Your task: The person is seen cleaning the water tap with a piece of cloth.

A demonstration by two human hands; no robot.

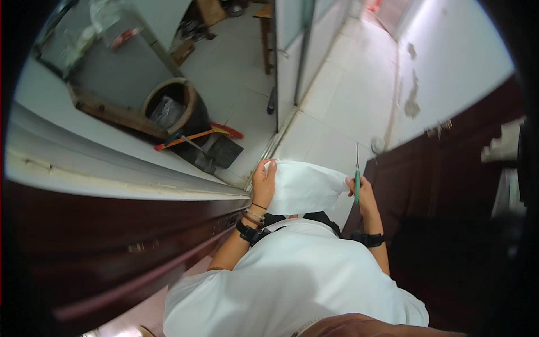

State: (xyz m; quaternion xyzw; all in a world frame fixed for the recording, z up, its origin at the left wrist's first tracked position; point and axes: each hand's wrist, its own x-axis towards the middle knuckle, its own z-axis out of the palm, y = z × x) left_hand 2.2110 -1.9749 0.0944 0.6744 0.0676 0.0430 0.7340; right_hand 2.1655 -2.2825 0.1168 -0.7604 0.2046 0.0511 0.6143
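Note:
A thin white sheet, cloth or paper, is stretched in front of my body between both hands. My left hand grips its upper left corner, thumb on top. My right hand pinches the right edge, where the sheet bunches up. That same hand also holds green-handled scissors, seen edge-on, their metal tip pointing away from me. The fingers behind the handle are partly hidden. Black bands circle both wrists.
Dark wooden door panels stand close on my left, with another dark door on the right. Beyond the sill, a large jar holds clear plastic. A red-and-orange broom and dustpan lie beside it. A tiled passage runs ahead.

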